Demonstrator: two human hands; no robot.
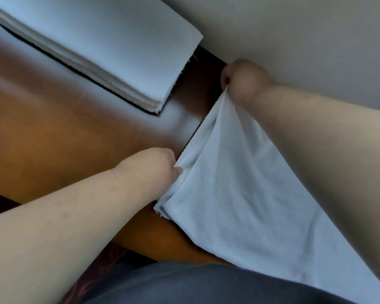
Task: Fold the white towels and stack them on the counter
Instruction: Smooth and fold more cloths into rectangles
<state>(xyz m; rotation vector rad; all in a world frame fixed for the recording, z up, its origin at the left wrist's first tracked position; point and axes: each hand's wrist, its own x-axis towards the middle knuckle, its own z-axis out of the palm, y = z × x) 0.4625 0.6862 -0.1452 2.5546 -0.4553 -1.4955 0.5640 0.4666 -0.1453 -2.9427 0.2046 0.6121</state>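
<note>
Glossy brown desk point(59, 128) carries the folded stack point(101, 47); left hand point(160, 165) and right hand point(239, 80) pinch the towel point(239, 194) edge. Best pull it taut, matching corners before folding.

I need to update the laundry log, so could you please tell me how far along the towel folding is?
Done: a stack of folded towels already lies on the wooden counter. In hand: one more white towel is stretched out, the left hand and the right hand each pinching its edge. Left: folding this towel and adding it to the stack; whether more towels wait is out of view.
</note>
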